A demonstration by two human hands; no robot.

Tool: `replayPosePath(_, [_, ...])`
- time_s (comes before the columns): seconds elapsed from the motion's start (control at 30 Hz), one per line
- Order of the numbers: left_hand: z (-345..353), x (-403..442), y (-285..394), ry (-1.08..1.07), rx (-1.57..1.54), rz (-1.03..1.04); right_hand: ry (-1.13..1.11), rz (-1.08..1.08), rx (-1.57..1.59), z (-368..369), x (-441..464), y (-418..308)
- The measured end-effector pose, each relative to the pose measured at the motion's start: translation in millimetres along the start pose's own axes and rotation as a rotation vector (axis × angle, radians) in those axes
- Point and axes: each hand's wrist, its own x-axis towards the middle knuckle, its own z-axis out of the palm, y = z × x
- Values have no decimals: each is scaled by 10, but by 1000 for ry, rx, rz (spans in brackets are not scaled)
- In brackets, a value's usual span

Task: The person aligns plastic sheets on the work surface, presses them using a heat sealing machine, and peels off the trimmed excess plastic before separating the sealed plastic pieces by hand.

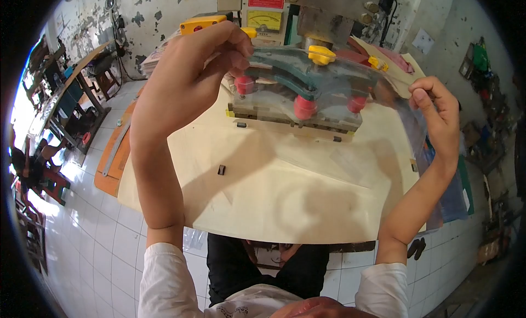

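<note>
A clear, thin plastic sheet (342, 74) is stretched between my raised hands. My left hand (189, 71) pinches its left end with bent fingers, and the right end is gripped between the thumb and fingers of my right hand (438, 107). Through the sheet I see a machine with dark green arms (274, 77), a red round knob (304, 107) and a metal bar (290, 119). Yellow knobs (321, 55) top the machine. My left wrist and hand hide part of its left side.
A pale board (274, 208) covers the worktable, with small black pieces (221, 169) on it. An orange board with a metal ruler (116, 148) is at the left. Bluish plastic sheets (452, 194) hang at the right edge. A yellow meter (264, 22) stands at the back.
</note>
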Motion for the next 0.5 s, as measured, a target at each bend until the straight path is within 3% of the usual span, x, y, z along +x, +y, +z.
replayPosePath(0.17, [43,5,78,99,-161,-136,-5,3,56,-11,-12,-32])
replayPosePath(0.5, [123,42,88,187,-125,-131,4,-13,108,32,-4,-55])
